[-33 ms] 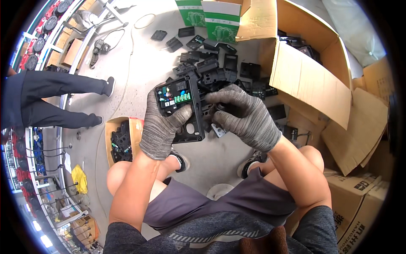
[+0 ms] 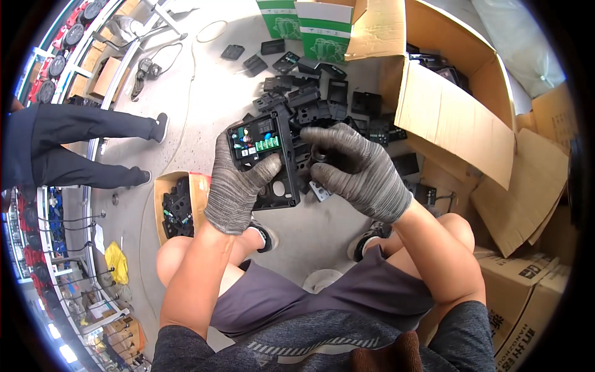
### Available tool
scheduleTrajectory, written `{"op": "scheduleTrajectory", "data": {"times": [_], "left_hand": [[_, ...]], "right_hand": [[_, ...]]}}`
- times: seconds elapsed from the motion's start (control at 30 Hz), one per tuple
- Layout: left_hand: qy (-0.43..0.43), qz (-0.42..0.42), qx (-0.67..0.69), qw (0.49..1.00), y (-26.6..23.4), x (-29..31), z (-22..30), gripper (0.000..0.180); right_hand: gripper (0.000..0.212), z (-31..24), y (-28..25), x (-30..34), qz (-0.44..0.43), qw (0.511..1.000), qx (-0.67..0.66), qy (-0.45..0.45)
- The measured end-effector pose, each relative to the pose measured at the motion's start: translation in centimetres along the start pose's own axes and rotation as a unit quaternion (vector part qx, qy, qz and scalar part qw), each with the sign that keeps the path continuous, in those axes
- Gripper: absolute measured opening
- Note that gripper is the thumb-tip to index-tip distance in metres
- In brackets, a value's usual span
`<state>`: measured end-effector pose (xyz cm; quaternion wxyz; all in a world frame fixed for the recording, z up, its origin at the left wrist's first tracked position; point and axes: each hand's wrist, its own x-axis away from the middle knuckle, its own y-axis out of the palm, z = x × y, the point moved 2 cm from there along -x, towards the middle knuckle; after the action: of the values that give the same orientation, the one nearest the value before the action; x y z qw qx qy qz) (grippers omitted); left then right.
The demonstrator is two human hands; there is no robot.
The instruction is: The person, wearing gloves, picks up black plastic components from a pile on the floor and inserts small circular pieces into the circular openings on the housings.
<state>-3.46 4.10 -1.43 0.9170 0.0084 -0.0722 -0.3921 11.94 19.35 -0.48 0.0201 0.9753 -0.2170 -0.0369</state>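
Observation:
My gloved left hand (image 2: 238, 183) is closed round a black plastic housing (image 2: 286, 180), its thumb lying across the front. Inside the housing sits a circuit board (image 2: 255, 139) with green terminals and small coloured parts. Below the board, the housing has an oval hole. Just right of the housing, my gloved right hand (image 2: 356, 167) is raised with thumb and fingers curved apart. A dark round shape shows between those fingers; whether it is a part in the hand or one of the pile behind is unclear.
Beyond my hands a pile of black plastic housings (image 2: 310, 99) covers the floor. A small carton (image 2: 199, 192) of black parts stands at left, a large open carton (image 2: 458, 111) at right, green boxes (image 2: 325, 31) at the back. Another person's legs (image 2: 93, 124) are at far left.
The fingers of my right hand have spread slightly, widening the gap to the thumb. My left hand and the housing stay in place.

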Motion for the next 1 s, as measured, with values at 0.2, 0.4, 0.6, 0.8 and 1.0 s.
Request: {"op": "scheduleTrajectory", "data": {"times": [0.2, 0.4, 0.6, 0.8, 1.0], "left_hand": [[-0.002, 0.000, -0.001, 1.000, 0.5, 0.3, 0.4, 0.079], [0.028, 0.004, -0.005, 1.000, 1.0, 0.4, 0.3, 0.083], [0.062, 0.015, -0.044, 0.997, 1.2, 0.7, 0.0, 0.084], [0.029, 0.009, -0.012, 0.999, 1.7, 0.8, 0.5, 0.084], [0.024, 0.006, 0.005, 1.000, 1.8, 1.1, 0.6, 0.088]], "right_hand": [[0.035, 0.3, -0.3, -0.1, 0.025, 0.997, 0.063, -0.025], [0.031, -0.6, -0.1, -0.1, 0.011, 0.982, 0.146, -0.123], [0.030, -1.1, 0.0, 0.2, 0.008, 0.976, 0.153, -0.152], [0.031, -0.1, 0.1, 0.3, 0.003, 0.981, 0.122, -0.148], [0.031, -0.6, -0.4, 0.4, -0.019, 0.992, 0.112, -0.051]]}}
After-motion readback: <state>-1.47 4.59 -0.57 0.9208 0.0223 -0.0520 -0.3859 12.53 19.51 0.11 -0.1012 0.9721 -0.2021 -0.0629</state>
